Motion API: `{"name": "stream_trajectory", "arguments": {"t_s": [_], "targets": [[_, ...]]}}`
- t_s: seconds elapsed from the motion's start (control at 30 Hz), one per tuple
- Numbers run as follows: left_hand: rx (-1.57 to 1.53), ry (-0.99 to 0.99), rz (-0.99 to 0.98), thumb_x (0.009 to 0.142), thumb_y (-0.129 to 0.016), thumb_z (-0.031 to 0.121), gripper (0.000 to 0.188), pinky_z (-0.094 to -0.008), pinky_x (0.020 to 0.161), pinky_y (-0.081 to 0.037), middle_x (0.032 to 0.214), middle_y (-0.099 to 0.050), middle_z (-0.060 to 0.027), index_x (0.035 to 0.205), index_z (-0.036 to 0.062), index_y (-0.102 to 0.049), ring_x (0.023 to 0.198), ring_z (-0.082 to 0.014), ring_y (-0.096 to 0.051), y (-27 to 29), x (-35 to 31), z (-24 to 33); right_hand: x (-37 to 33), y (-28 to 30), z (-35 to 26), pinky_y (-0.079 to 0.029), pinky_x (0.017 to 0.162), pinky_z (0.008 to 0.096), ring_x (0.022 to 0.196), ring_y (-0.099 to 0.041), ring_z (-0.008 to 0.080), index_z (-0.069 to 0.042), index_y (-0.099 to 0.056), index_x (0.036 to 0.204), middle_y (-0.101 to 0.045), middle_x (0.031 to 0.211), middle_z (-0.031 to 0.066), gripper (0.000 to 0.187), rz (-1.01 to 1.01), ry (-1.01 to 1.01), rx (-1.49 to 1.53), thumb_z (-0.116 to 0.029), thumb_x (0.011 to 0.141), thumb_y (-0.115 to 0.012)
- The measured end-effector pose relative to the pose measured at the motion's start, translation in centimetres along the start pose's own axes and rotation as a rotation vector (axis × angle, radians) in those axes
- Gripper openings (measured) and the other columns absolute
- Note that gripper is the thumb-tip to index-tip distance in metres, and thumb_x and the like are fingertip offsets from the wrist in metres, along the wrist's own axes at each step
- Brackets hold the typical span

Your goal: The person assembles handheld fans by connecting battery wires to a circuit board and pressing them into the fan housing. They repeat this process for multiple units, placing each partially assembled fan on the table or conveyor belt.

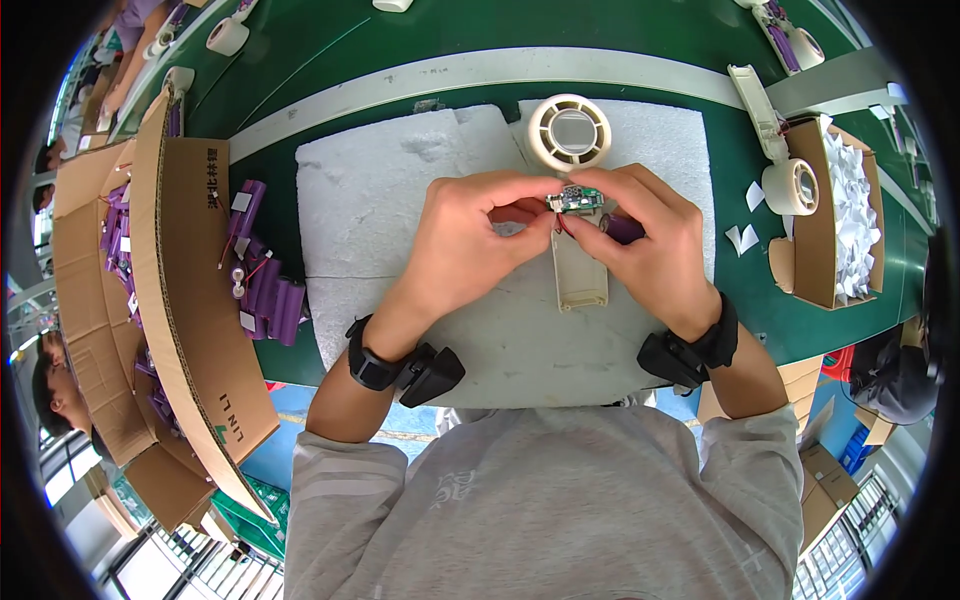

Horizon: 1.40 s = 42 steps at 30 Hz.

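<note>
A small green circuit board (578, 200) is pinched between my two hands above the open fan housing. My left hand (465, 235) closes thumb and forefinger on its left end, near a short red wire (562, 224). My right hand (655, 235) grips the right side, its thumb low by the wire. Below lies a cream handheld fan with a round head (546, 150) and an open handle shell (582, 290). A purple battery cell (624, 229) shows under my right fingers, and part of the handle is hidden by my hands.
White foam sheets (370, 190) cover the green table under the work. At left, purple battery cells (268, 290) lie beside a large cardboard box (215, 330). At right are another open fan (790, 185) and a box of white paper pieces (850, 220). A pale rail (480, 68) crosses behind.
</note>
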State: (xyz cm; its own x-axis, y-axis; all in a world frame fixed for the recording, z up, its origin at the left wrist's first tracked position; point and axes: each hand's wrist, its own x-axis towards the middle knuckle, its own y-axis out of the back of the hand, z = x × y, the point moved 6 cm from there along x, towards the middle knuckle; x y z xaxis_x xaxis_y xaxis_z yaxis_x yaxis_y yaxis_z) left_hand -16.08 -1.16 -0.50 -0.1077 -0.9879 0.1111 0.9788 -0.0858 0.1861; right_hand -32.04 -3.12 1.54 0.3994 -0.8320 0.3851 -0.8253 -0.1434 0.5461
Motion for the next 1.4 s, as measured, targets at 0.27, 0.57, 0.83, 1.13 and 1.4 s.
{"name": "stream_trajectory", "arguments": {"t_s": [0.27,0.57,0.83,1.13,1.4], "targets": [[0.064,-0.091,0.004,0.075,-0.072,-0.004,0.023,-0.0262,0.066,-0.059,0.085,-0.072,-0.0116,0.097,0.0005,-0.072,0.074,-0.0176,-0.072,0.0,0.1,0.2,0.1,0.3,0.0,-0.044,0.048,0.0214,0.054,-0.055,0.0067,-0.007,-0.072,0.103,-0.066,0.085,0.0037,0.033,0.000,-0.005,-0.031,-0.006,0.071,-0.081],[0.130,-0.156,-0.002,0.073,-0.073,-0.003,0.025,-0.0255,0.064,-0.058,0.082,-0.072,-0.0104,0.097,0.0012,-0.072,0.070,-0.0167,-0.071,0.4,0.1,0.2,0.2,-0.2,-0.1,-0.045,0.048,0.0219,0.054,-0.056,0.0070,-0.007,-0.072,0.102,-0.067,0.081,0.0034,0.033,0.019,0.021,-0.059,-0.007,0.070,-0.081],[0.094,-0.122,-0.055,0.078,-0.067,-0.011,0.026,-0.0255,0.070,-0.058,0.090,-0.070,-0.0098,0.101,-0.0018,-0.071,0.080,-0.0157,-0.070,0.2,0.2,0.4,0.3,0.1,0.2,-0.047,0.049,0.0231,0.055,-0.059,0.0089,-0.006,-0.072,0.099,-0.067,0.085,0.0050,0.028,-0.040,-0.081,0.030,-0.004,0.072,-0.079],[-0.091,0.155,-0.215,0.079,-0.068,-0.006,0.033,-0.0284,0.075,-0.056,0.090,-0.069,-0.0088,0.111,0.0020,-0.066,0.079,-0.0147,-0.066,0.0,0.6,-0.7,-0.3,0.3,0.1,-0.050,0.053,0.0251,0.063,-0.062,0.0138,-0.005,-0.072,0.095,-0.065,0.091,0.0067,0.021,-0.116,-0.033,-0.044,0.000,0.075,-0.075],[-0.121,0.172,-0.209,0.083,-0.063,-0.005,0.032,-0.0287,0.074,-0.055,0.089,-0.069,-0.0075,0.114,0.0019,-0.064,0.078,-0.0126,-0.065,-0.4,0.4,-1.1,-0.1,0.2,-0.3,-0.051,0.055,0.0257,0.065,-0.063,0.0160,-0.004,-0.072,0.095,-0.064,0.090,0.0071,0.022,-0.099,-0.032,-0.132,-0.001,0.074,-0.077]]}}
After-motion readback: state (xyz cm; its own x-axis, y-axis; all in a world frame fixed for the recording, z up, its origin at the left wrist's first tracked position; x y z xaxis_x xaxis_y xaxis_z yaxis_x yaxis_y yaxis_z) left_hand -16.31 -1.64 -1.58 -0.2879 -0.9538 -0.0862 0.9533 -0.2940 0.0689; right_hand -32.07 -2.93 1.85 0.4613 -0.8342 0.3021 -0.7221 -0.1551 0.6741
